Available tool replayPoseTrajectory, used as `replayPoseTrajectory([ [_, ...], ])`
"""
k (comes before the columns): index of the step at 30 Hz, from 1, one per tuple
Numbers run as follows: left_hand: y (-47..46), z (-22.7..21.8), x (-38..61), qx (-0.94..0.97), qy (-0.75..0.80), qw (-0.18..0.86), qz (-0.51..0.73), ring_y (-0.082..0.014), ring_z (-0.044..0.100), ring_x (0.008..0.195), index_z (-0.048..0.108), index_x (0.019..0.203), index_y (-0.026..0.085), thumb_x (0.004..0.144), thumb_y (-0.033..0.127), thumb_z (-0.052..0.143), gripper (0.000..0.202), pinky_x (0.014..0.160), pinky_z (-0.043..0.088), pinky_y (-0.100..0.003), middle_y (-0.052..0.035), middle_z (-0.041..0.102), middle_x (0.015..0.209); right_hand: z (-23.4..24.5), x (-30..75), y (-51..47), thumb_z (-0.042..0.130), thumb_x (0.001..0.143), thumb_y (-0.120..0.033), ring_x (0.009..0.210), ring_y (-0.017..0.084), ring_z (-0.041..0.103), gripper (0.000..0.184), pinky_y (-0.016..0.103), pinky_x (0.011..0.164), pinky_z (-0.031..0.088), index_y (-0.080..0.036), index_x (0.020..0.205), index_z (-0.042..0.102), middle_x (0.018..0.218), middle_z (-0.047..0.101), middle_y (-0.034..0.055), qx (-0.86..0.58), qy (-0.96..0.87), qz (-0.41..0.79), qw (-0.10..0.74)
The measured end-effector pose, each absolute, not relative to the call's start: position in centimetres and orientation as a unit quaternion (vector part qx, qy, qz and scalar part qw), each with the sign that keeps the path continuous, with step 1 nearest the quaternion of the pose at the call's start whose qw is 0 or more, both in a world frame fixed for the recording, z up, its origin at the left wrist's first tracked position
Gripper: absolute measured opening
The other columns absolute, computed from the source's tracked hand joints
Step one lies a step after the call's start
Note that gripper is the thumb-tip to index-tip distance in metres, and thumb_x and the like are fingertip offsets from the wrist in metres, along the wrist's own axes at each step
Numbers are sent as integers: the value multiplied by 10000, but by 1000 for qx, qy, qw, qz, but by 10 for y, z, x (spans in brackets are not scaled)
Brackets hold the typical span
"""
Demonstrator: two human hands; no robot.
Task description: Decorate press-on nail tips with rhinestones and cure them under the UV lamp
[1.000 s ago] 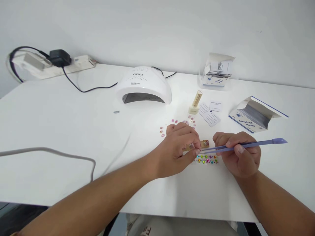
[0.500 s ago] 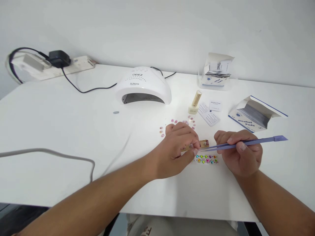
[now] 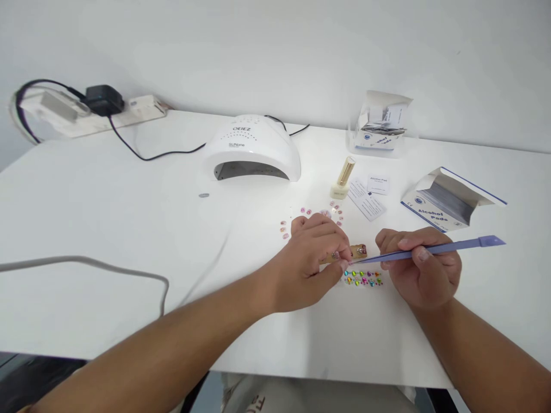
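My left hand (image 3: pixel 312 261) is closed, its fingertips pinching a small tan nail holder (image 3: pixel 356 251) with a decorated false nail on it, low over the white table (image 3: pixel 107 229). Purple tweezers (image 3: pixel 434 250) are squeezed in my right hand (image 3: pixel 419 269), their tips pointing left at the nail on the holder. Just below the holder lies a strip of coloured gems (image 3: pixel 364 279). Several small decorated false nails (image 3: pixel 307 217) lie in an arc behind my left hand.
A white nail lamp (image 3: pixel 252 149) stands at the back centre, its cord running to a power strip (image 3: pixel 90 112) at far left. A gold-capped bottle (image 3: pixel 343 178), loose pad packets (image 3: pixel 365 198), an open alcohol pads box (image 3: pixel 447 201) and a second box (image 3: pixel 381 126) sit at right. A grey cable (image 3: pixel 86 265) crosses the left.
The tweezers' tips have risen slightly from the gem strip toward the nail on the holder. My left hand has stayed in place.
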State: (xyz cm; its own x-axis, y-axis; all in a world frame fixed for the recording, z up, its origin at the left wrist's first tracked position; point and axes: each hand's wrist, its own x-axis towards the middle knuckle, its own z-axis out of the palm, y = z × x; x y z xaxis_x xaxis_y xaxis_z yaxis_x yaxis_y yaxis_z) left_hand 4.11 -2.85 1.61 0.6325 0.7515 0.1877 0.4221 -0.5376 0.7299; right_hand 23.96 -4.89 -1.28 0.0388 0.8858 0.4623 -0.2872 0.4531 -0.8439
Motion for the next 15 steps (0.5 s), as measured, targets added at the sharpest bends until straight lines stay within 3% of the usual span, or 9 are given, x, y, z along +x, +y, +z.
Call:
replayPoseTrajectory([
  [9, -29, 15, 40, 845, 370, 297, 247, -202, 529, 977, 604, 888, 223, 816, 176, 471, 158, 904, 304, -408, -9, 663, 925, -11, 240, -49, 527, 856, -220, 461, 144, 518, 163, 347, 519, 414, -226, 840, 689, 524, 589, -9, -304, -530, 419, 672],
  [15, -31, 6, 45, 866, 392, 198, 240, -253, 512, 1005, 606, 951, 200, 787, 274, 559, 186, 822, 257, -431, -56, 654, 1020, -18, 243, -50, 528, 847, -151, 471, 123, 543, 186, 291, 431, 410, -203, 847, 706, 628, 614, 6, -357, -560, 342, 665],
])
